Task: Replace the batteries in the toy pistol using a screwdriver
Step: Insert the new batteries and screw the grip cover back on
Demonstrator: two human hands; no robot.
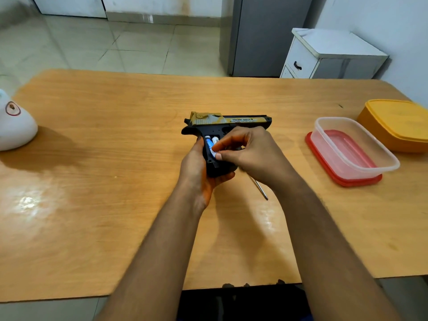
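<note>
A black and gold toy pistol (pixel 225 122) is at the middle of the wooden table (pixel 115 158), barrel pointing right. Its grip compartment is open, and two batteries with blue and white labels (pixel 211 142) show inside. My left hand (pixel 199 170) grips the pistol's grip from below and the left. My right hand (pixel 247 149) pinches the lower end of one battery with thumb and forefinger. A screwdriver (pixel 259 187) lies on the table under my right wrist; only its metal shaft shows.
A clear plastic container on a red lid (pixel 352 149) stands right of the pistol. Behind it is a yellow lidded box (pixel 396 123). A white rounded object (pixel 14 126) sits at the table's left edge. A white cabinet (pixel 328 56) stands beyond the table.
</note>
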